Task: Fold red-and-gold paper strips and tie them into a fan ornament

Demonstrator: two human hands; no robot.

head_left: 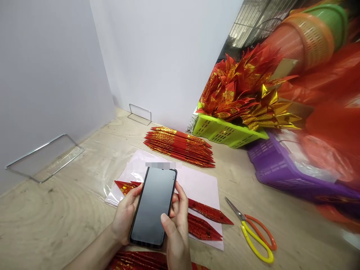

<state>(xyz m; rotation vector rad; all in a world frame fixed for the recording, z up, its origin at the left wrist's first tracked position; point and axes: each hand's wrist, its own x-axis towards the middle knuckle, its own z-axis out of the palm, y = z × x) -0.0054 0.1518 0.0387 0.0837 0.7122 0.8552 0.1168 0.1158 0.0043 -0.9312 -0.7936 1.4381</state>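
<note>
A dark smartphone (153,206) is held upright between my two hands, its screen towards me and mostly blank grey. My left hand (126,212) is closed along its left edge. Wrapped round the right edge, my right hand (178,221) rests its thumb on the lower part of the screen. Beneath the phone lies a pale pink sheet (202,185) with pointed red and gold folded paper strips (209,212) on it, partly covered by my hands. A neat row of similar folded red papers (178,148) sits beyond. More red folded paper (137,260) shows at the bottom edge.
Scissors (250,228) with orange and yellow handles lie at right. A lime green basket (225,131) full of red and gold paper pieces stands behind, beside a purple basket (281,165). Wire stands (45,157) and white panels (157,56) border the left and back. Stacked colored baskets (312,33) are at upper right.
</note>
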